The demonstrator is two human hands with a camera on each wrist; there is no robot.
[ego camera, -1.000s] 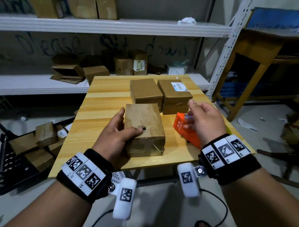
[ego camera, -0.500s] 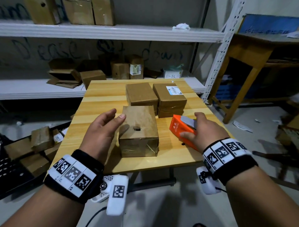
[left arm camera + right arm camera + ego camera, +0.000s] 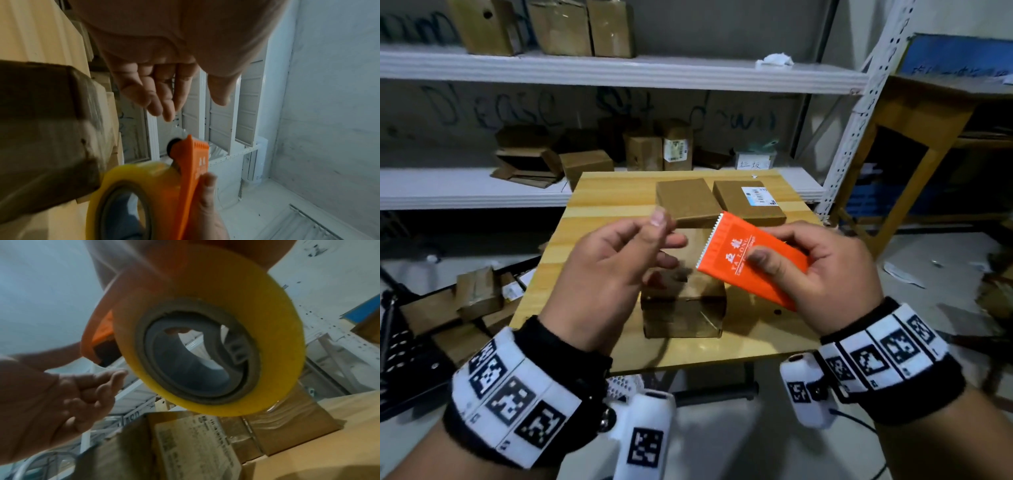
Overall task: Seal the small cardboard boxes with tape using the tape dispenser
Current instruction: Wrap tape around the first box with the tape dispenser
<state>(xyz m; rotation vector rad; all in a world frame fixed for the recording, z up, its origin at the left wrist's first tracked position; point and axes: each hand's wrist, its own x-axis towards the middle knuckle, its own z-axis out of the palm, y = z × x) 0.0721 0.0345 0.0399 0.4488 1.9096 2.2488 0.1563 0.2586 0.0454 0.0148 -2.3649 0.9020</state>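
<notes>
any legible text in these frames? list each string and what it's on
"YA LONG", under two white characters I can't make out: orange tape dispenser held in the right hand.
"Please" then scrawled words, unclear: wall graffiti.
White shipping label on the far right box: barcode and print too small.
Label on shelf box: too small.
Handwriting on small white box: unreadable.
Wristband markers: patterns only, no text.

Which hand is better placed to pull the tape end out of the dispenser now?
Left. The right hand grips the orange tape dispenser, so it is busy. The left hand holds nothing, raised beside the toothed edge.
</notes>
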